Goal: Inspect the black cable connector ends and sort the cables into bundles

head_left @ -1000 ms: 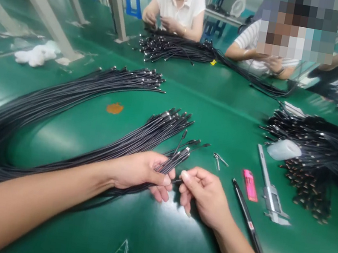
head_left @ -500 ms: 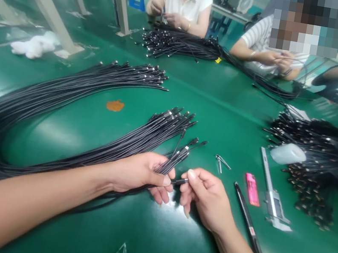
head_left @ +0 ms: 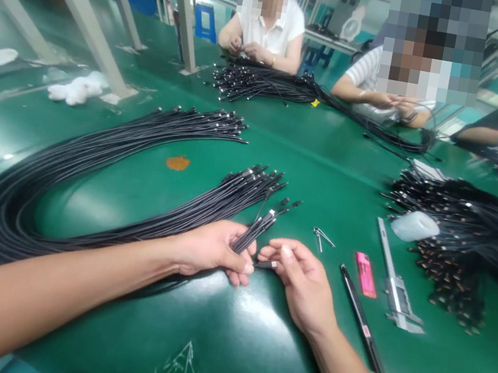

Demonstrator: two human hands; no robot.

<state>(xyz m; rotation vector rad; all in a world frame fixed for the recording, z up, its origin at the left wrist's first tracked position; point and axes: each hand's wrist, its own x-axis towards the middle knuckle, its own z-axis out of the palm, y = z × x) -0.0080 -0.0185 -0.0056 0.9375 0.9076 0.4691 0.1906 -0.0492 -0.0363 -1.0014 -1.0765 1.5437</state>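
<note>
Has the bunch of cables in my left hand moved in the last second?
Yes, the cable bunch has shifted away from the metal tweezers, toward the orange spot on the mat.

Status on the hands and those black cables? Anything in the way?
Left hand gripping a bundle of black cables near the plug ends. Right hand pinching one black connector. Tweezers and a black pen lie off to the right.

The right hand (head_left: 304, 285) has moved nearer the left hand (head_left: 212, 249), narrowing the gap around the black cable plug (head_left: 267, 265). The head view has tilted upward.
</note>
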